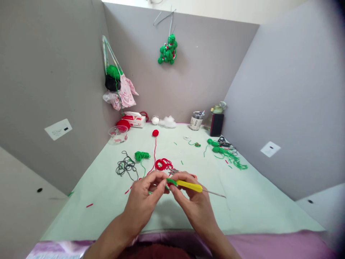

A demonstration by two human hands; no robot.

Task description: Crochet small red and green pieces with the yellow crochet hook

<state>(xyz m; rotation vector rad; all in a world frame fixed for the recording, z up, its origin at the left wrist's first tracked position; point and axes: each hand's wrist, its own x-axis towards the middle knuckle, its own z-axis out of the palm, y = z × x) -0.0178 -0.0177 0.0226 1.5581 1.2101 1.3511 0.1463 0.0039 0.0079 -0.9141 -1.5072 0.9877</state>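
A small green, red and white crocheted piece is pinched between my two hands, just above the near part of the table. My left hand grips its left edge with thumb and fingertips. On its right side my right hand pinches the piece and also keeps a crochet hook with a yellow handle, its metal end pointing right. Just beyond my fingers lie a coil of red yarn and a pair of scissors, partly hidden by my hands.
A tangle of black yarn and a green yarn bundle lie to the left. A small red ball sits farther back. Green tasselled pieces lie right. A tin, phone and tissue box stand along the back.
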